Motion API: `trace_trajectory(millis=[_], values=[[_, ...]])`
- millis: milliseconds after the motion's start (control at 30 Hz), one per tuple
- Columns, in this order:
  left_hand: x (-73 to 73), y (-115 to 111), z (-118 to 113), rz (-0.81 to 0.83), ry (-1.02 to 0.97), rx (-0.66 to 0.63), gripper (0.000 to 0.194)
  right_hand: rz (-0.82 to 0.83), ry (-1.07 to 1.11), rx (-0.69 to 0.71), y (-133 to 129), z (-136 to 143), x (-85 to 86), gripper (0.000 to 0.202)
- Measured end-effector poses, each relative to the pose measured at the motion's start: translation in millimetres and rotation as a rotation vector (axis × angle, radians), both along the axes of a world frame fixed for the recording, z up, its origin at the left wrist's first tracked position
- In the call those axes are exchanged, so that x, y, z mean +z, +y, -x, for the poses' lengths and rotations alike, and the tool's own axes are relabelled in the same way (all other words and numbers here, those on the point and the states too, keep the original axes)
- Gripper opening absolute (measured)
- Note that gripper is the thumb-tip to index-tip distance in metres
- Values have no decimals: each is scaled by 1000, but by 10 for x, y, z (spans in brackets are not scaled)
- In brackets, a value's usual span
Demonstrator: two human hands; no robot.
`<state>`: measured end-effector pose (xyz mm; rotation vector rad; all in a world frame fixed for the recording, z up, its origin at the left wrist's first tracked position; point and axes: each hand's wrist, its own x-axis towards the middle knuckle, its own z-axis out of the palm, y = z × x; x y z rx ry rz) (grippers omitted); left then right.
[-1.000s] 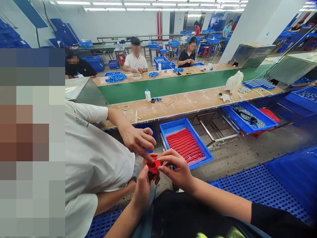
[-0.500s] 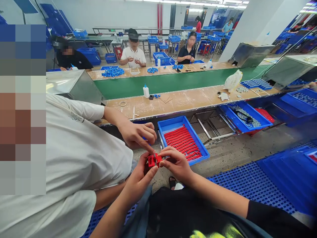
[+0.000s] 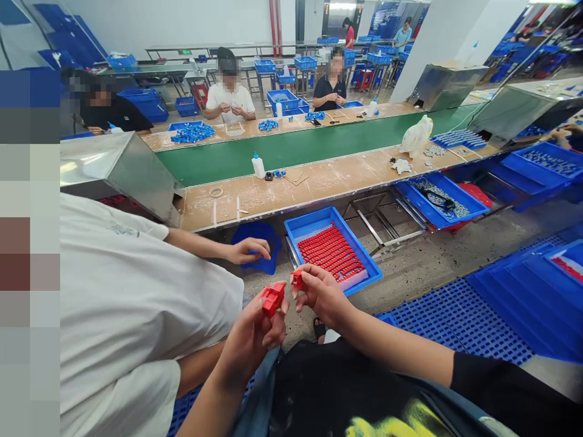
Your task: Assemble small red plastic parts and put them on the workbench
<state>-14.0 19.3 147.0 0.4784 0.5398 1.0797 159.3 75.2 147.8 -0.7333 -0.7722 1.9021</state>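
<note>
In my left hand [image 3: 262, 321] a larger red plastic part [image 3: 273, 298] is gripped between thumb and fingers; it looks blocky, with a recess. My right hand [image 3: 321, 290] pinches a smaller red plastic piece [image 3: 297, 280] a short way to the right. The two red parts are apart, both held in the air above the floor. Behind my hands stands a blue tray [image 3: 371, 267] with rows of red parts [image 3: 330, 250] in it. A co-worker's hand [image 3: 249, 249] is just beyond my left hand, touching neither red part.
A co-worker in a white shirt [image 3: 146, 291] stands close on my left. Ahead runs a workbench [image 3: 319, 182] with a white bottle [image 3: 258, 165], a tape ring [image 3: 215, 192] and a white fan-like object [image 3: 416, 136]. Further blue trays [image 3: 473, 209] and blue floor grating [image 3: 450, 321] lie right.
The red parts, together before, are now separate, one in each of my hands. The co-worker's pointing hand has drawn back from them. The view has shifted slightly.
</note>
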Motion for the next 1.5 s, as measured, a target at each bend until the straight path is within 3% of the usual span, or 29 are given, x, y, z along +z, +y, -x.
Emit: trace_trajectory(millis=[167,333,433,567,733,933,1167,1400,1500], values=[[20,-35,41,125,-236,50,37,126,132,72,7,-1,125,38],[-2,4,60,134,-249,95,38,163,160,141,-4,16,157,37],[-15,42,66,67,-88,135,38,143,124,156,4,27,155,41],[-26,68,126,-112,307,233,44,128,46,143,30,50,169,45],[-5,80,194,-248,751,180,54,98,-62,170,59,131,163,50],[46,102,186,-316,875,185,51,-15,-229,44,74,247,181,50],[73,140,221,-307,903,206,52,-168,-435,13,102,275,118,45],[75,130,223,-366,992,305,50,-646,-758,-46,48,188,168,30],[49,120,210,-350,997,347,51,-724,-791,-33,27,156,222,32]])
